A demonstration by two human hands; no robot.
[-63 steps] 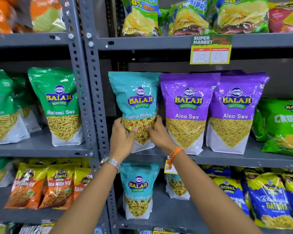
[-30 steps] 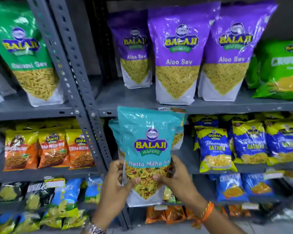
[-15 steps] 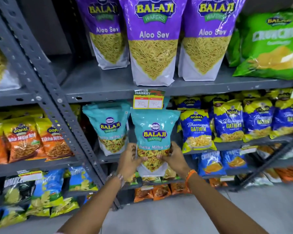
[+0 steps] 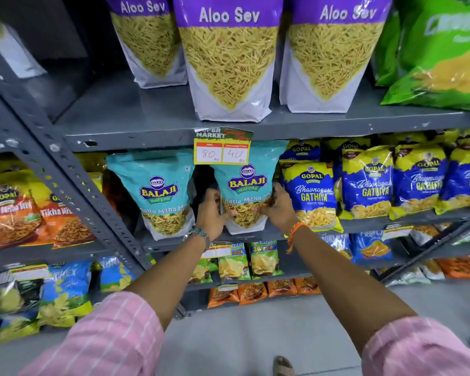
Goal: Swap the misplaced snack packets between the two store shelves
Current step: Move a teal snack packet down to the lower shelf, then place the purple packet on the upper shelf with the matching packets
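Hands, my left (image 4: 210,213) and right (image 4: 278,210), clasp the teal packet (image 4: 246,191) by its lower sides, standing it upright on the shelf (image 4: 272,233) beside its twin (image 4: 160,191) to match.

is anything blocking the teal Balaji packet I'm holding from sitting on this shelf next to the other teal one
Nothing visible does. Left hand and right hand hold the teal packet at the shelf, apart from the other teal packet and beside the Gathiya packet. The price tag only overlaps its top.

Teal packet (image 4: 246,185), purple-topped Aloo Sev packs (image 4: 229,50), blue-and-yellow Gathiya bags (image 4: 310,194), pink-striped sleeves (image 4: 111,340), grey shelf (image 4: 136,120).
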